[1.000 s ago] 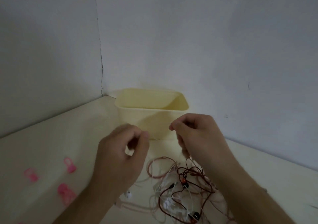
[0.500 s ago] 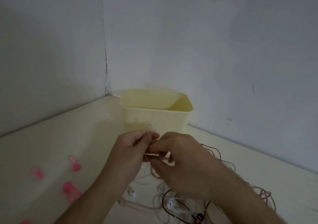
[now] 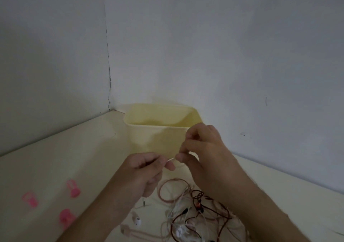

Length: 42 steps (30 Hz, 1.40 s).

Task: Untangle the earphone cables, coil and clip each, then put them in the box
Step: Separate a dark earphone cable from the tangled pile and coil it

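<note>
Pale yellow plastic is what I see first — the box (image 3: 158, 139) stands open-topped in the corner where the two grey walls meet, and what I can see of its inside from the head view shows only bare wall, no cable or clip visible in it. In front of it my left hand (image 3: 143, 173) and right hand (image 3: 202, 148) are raised above the cream table (image 3: 65, 158), close together. Each has thumb and fingertips pinched tight on a thin white cable (image 3: 171, 159) that spans the small gap between them; the strand is faint and I cannot follow where it runs beyond the fingers. Below the hands, on the table, lies the tangle of earphone cables (image 3: 193, 215) — white, dark red-brown and a pinkish loop wound through each other, with a white earbud (image 3: 137, 221) lying just left of the heap. Well apart on the left, three pink clips (image 3: 74, 189) sit on the table, blurred, none of them on a cable.
</note>
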### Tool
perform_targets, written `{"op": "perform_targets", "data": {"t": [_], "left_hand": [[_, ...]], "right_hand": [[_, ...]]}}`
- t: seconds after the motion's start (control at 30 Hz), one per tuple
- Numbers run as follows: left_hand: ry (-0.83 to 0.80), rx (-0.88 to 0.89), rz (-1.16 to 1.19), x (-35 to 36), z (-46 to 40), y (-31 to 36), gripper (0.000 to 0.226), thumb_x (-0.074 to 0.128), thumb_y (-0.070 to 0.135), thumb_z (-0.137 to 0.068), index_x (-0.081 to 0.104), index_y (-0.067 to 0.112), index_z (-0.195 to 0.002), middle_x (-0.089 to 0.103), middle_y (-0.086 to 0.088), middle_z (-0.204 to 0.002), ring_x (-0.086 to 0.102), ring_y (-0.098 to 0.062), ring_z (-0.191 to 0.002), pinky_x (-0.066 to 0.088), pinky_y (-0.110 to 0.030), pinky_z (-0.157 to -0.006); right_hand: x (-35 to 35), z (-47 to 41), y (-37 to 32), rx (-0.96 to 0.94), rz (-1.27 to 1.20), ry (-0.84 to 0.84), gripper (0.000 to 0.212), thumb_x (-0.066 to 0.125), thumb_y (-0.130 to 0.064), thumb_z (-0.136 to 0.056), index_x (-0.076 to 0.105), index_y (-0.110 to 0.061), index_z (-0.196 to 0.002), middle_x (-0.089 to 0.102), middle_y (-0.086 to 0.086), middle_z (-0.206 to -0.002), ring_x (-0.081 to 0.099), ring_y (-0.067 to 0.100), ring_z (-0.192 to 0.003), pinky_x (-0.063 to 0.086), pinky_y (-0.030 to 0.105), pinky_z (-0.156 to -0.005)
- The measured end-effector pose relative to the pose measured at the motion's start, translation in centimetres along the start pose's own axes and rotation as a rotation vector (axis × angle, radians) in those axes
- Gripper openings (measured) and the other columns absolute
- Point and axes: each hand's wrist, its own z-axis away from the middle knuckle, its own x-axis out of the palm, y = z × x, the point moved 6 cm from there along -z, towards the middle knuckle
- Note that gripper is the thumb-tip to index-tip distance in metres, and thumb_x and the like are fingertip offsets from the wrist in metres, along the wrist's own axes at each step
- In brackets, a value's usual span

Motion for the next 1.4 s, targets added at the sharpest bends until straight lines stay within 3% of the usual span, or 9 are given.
{"op": "perform_targets", "data": {"t": [0.13, 0.2, 0.3, 0.43, 0.6, 0.8, 0.97, 1.2, 1.4], "left_hand": [[-0.184, -0.031, 0.105, 0.9, 0.2, 0.0, 0.026, 0.065, 0.026, -0.092, 0.073, 0.002, -0.085, 0.038, -0.005, -0.056, 0.024, -0.012, -0.047, 0.023, -0.023, -0.049], [-0.281, -0.028, 0.155, 1.5, 0.5, 0.0, 0.023, 0.065, 0.022, -0.094, 0.073, 0.001, -0.091, 0.048, -0.008, -0.059, 0.038, -0.016, -0.047, 0.034, -0.025, -0.050], [-0.392, 0.025, 0.208, 1.9, 0.7, 0.2, 0.025, 0.076, 0.021, -0.093, 0.073, -0.001, -0.104, 0.066, -0.014, -0.074, 0.062, -0.021, -0.060, 0.051, -0.032, -0.061], [-0.307, 0.150, 0.348, 1.2, 0.7, 1.1, 0.032, 0.079, 0.006, -0.086, 0.075, -0.001, -0.116, 0.076, -0.019, -0.100, 0.075, -0.026, -0.085, 0.060, -0.033, -0.080], [-0.058, 0.152, 0.325, 0.1, 0.3, 1.5, 0.034, 0.057, 0.000, -0.089, 0.078, 0.004, -0.116, 0.075, -0.026, -0.115, 0.077, -0.030, -0.103, 0.062, -0.030, -0.081], [-0.062, 0.181, 0.247, -0.1, 0.2, 2.0, 0.040, 0.043, 0.013, -0.103, 0.062, -0.001, -0.135, 0.073, -0.020, -0.128, 0.069, -0.033, -0.124, 0.062, -0.034, -0.083], [-0.159, 0.191, 0.263, 0.1, 0.3, 2.1, 0.045, 0.034, 0.009, -0.108, 0.046, -0.002, -0.149, 0.063, -0.017, -0.145, 0.058, -0.032, -0.138, 0.055, -0.044, -0.105], [0.031, 0.170, -0.022, -0.1, 0.3, 1.8, 0.034, 0.053, 0.004, -0.104, 0.068, 0.012, -0.133, 0.077, -0.002, -0.124, 0.071, -0.016, -0.121, 0.061, -0.030, -0.090], [0.163, 0.126, -0.083, -0.8, 0.6, 1.9, 0.026, 0.061, 0.003, -0.099, 0.079, 0.013, -0.115, 0.082, -0.006, -0.105, 0.077, -0.019, -0.104, 0.063, -0.037, -0.077]], "right_hand": [[-1.2, -0.1, 1.0, 0.265, -0.447, -0.027, 0.025, 0.074, -0.023, -0.098, 0.073, -0.024, -0.073, 0.068, -0.018, -0.101, 0.061, 0.001, -0.106, 0.039, 0.011, -0.088], [-1.1, 0.1, 1.1, 0.391, -0.695, -0.022, 0.028, 0.068, -0.021, -0.102, 0.074, -0.015, -0.075, 0.074, -0.008, -0.081, 0.065, -0.001, -0.078, 0.043, 0.015, -0.075], [0.2, 0.5, 0.6, 0.493, -0.841, -0.083, 0.032, 0.061, -0.023, -0.106, 0.069, -0.011, -0.078, 0.059, 0.000, -0.056, 0.055, 0.014, -0.055, 0.045, 0.028, -0.063], [2.3, 0.9, 0.3, 0.475, -0.750, -0.185, 0.035, 0.061, -0.021, -0.105, 0.065, -0.021, -0.070, 0.047, -0.012, -0.054, 0.041, 0.007, -0.052, 0.035, 0.029, -0.057], [3.4, 1.1, -0.5, 0.405, -0.652, -0.276, 0.026, 0.057, -0.014, -0.103, 0.067, -0.013, -0.078, 0.045, -0.013, -0.055, 0.037, 0.005, -0.055, 0.033, 0.023, -0.058], [2.3, 1.0, 1.1, 0.487, -0.501, -0.156, 0.031, 0.057, -0.029, -0.105, 0.068, -0.024, -0.077, 0.050, -0.011, -0.056, 0.043, 0.004, -0.052, 0.034, 0.020, -0.053], [2.9, 1.3, 0.4, 0.431, -0.474, -0.238, 0.031, 0.054, -0.020, -0.106, 0.066, -0.020, -0.078, 0.049, -0.012, -0.050, 0.040, 0.006, -0.048, 0.035, 0.020, -0.050], [3.1, 1.3, -0.7, 0.322, -0.321, -0.314, 0.023, 0.056, -0.027, -0.102, 0.068, -0.022, -0.083, 0.066, -0.008, -0.071, 0.061, 0.011, -0.069, 0.049, 0.034, -0.067], [3.0, 1.4, -2.0, 0.283, -0.160, -0.352, 0.030, 0.050, -0.034, -0.100, 0.052, -0.029, -0.071, 0.053, -0.004, -0.062, 0.053, 0.019, -0.064, 0.041, 0.038, -0.060]]}}
